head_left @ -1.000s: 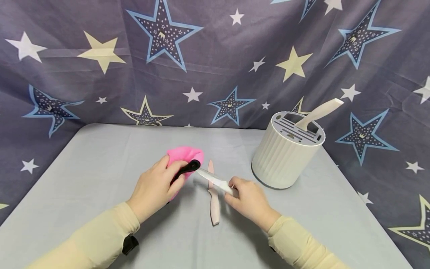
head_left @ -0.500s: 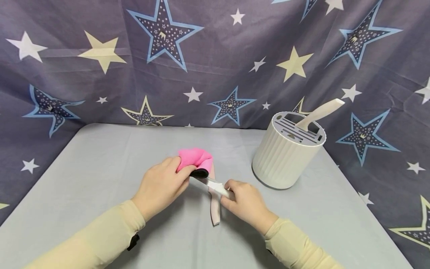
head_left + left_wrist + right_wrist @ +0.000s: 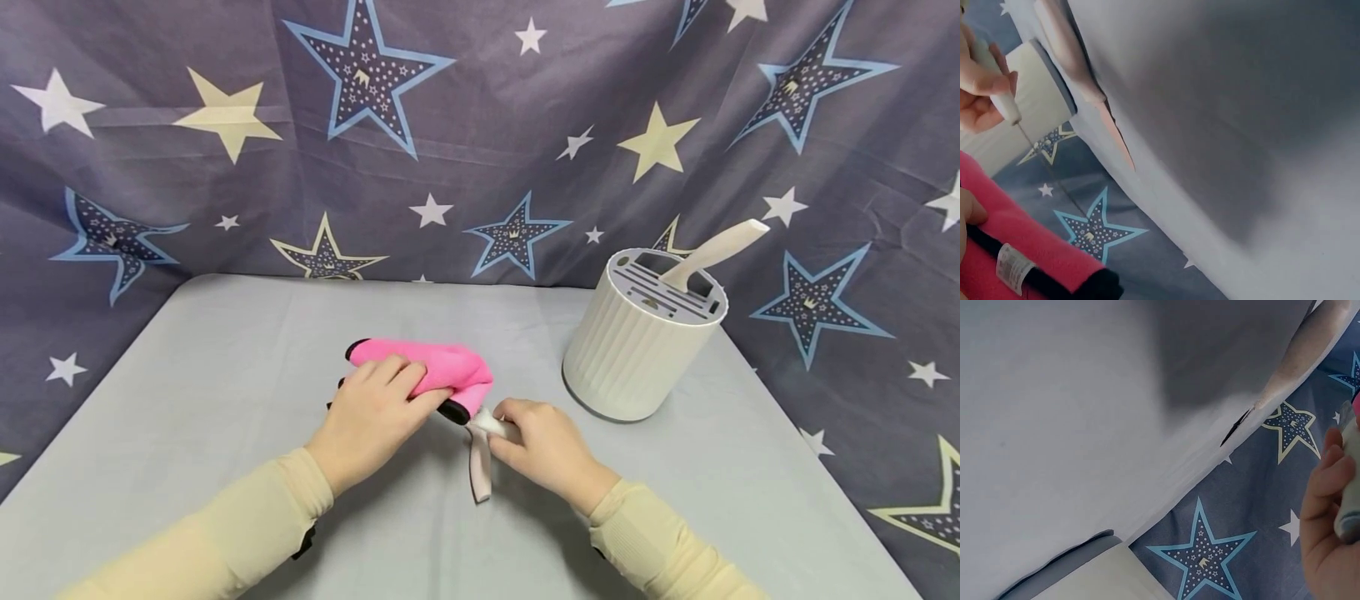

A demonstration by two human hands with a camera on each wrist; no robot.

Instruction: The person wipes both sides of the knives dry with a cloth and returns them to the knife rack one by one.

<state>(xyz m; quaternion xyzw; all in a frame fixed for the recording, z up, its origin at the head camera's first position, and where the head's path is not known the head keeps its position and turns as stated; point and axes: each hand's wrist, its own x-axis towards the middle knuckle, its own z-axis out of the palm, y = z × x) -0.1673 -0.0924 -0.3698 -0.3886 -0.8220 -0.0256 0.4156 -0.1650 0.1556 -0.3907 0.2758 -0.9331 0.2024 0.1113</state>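
My left hand (image 3: pixel 375 412) grips a folded pink cloth (image 3: pixel 442 367) with black edging. A white tag (image 3: pixel 1013 269) shows on that edging in the left wrist view. With fingers and thumb, my right hand (image 3: pixel 551 446) holds a knife (image 3: pixel 492 423) by its pale handle. From the head, the cloth covers the blade; the left wrist view shows the blade edge-on as a thin line beyond the handle, alongside the cloth. Beneath, a second knife (image 3: pixel 480 475) lies on the table, its pale pink handle toward me and its pinkish blade (image 3: pixel 1119 137) pointing away.
At the back right stands a cream ribbed knife block (image 3: pixel 633 358) with a slotted grey top. One pale-handled tool (image 3: pixel 712 254) leans out of it. A grey cloth covers the table (image 3: pixel 247 358), and a star-patterned curtain (image 3: pixel 480 142) hangs right behind.
My left hand has moved the cloth right along the blade toward the handle, covering blade that showed before. My right hand has shifted slightly left and still holds the knife.
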